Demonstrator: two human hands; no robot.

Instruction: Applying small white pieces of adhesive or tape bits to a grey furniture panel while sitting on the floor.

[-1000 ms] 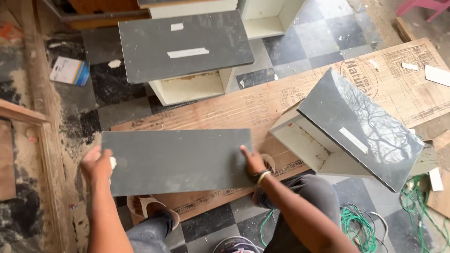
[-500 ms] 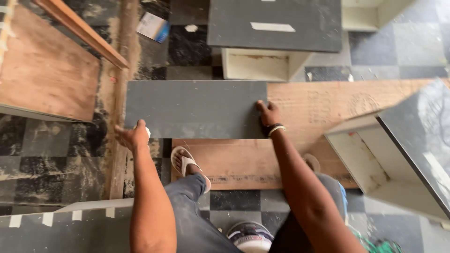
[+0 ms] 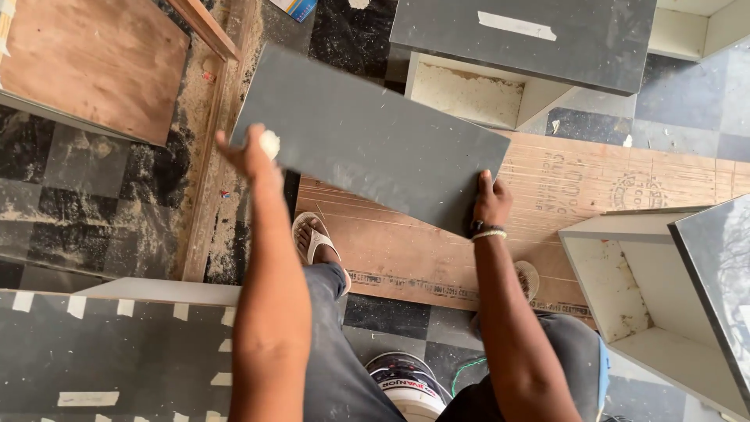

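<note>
I hold a flat dark grey rectangular panel [image 3: 367, 137] between both hands, tilted so that its left end is higher. My left hand [image 3: 248, 152] grips its left short edge and also holds something small and pale. My right hand [image 3: 492, 202], with a beaded band at the wrist, grips the panel's lower right corner. Under the panel lies a brown plywood sheet [image 3: 578, 195] on the floor. My sandalled foot [image 3: 314, 238] rests on that sheet.
A grey-fronted drawer box [image 3: 516, 55] stands behind the panel. Another open box with a grey front [image 3: 664, 289] is at the right. A brown board [image 3: 86, 66] lies at upper left, and a taped grey panel [image 3: 117, 352] at lower left. A white bucket [image 3: 406, 387] sits between my legs.
I have swung the grey panel to the left and tilted it, its left end rising. My view has turned left, so the right box has slid toward the frame's edge.
</note>
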